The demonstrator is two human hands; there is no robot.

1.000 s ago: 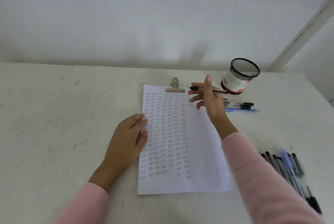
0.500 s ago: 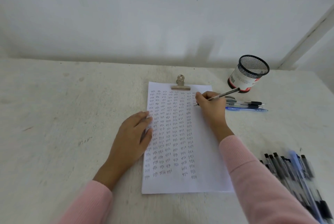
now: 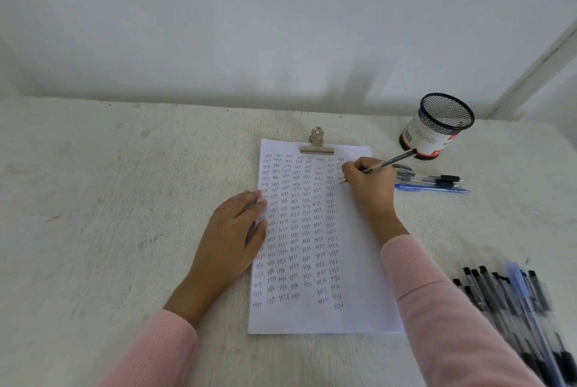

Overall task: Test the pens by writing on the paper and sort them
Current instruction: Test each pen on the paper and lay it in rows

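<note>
Pen (image 3: pixel 390 162) had dropped from mid-air onto the paper (image 3: pixel 359 261), far-right column, pinched in the right hand (image 3: pixel 370 182), while the left hand (image 3: pixel 232 236) lay flat, fingers together, on its left edge, so testing looked underway.

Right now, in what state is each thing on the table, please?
paper: clipped at top, mostly filled with rows of "test".
bulldog clip: clamped on the paper's top edge.
left hand: flat, fingers pressing the paper's left edge.
right hand: gripping a pen, tip on paper.
mesh pen cup: standing, no pens sticking out.
pens by the cup: lying side by side.
pen pile: lying bunched, near right, blurred.
</note>
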